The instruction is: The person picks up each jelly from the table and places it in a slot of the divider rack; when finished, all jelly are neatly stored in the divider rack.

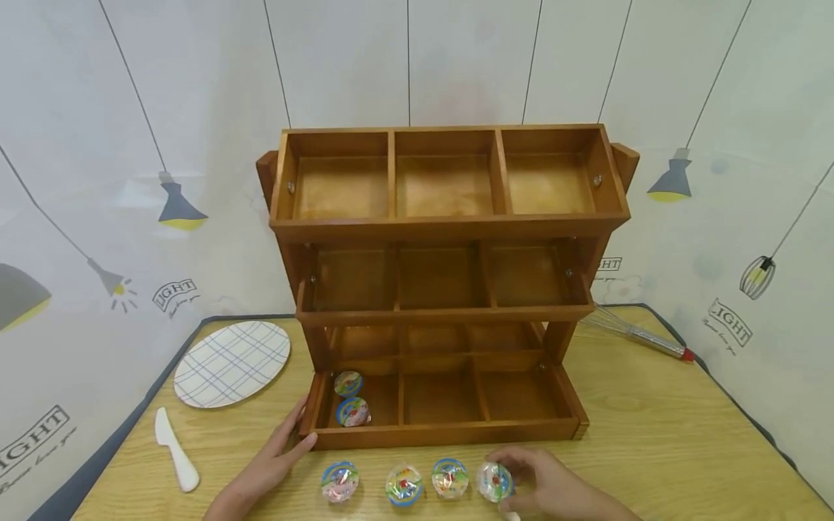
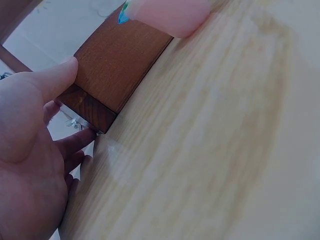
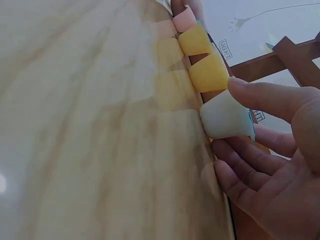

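A brown wooden three-tier shelf (image 1: 449, 230) stands at the middle of the table. My left hand (image 1: 276, 459) holds its lower front left corner, thumb on the front board (image 2: 122, 60) and fingers along the side. In front of the shelf is a row of small jelly cups with printed lids: a pink one (image 1: 339, 481), a yellow one (image 1: 404, 484), another yellow one (image 1: 449, 477) and a white one (image 3: 227, 117). My right hand (image 1: 554, 485) grips the white cup between thumb and fingers. Two more jelly cups (image 1: 353, 412) lie in the bottom left compartment.
On the left are a checked oval plate (image 1: 233, 364) and a white plastic knife (image 1: 174, 450). A whisk (image 1: 641, 335) with a red-tipped handle lies behind the shelf's right side. A small pale object (image 1: 511, 516) shows below the right hand. Printed cloth walls surround the table (image 1: 658, 427).
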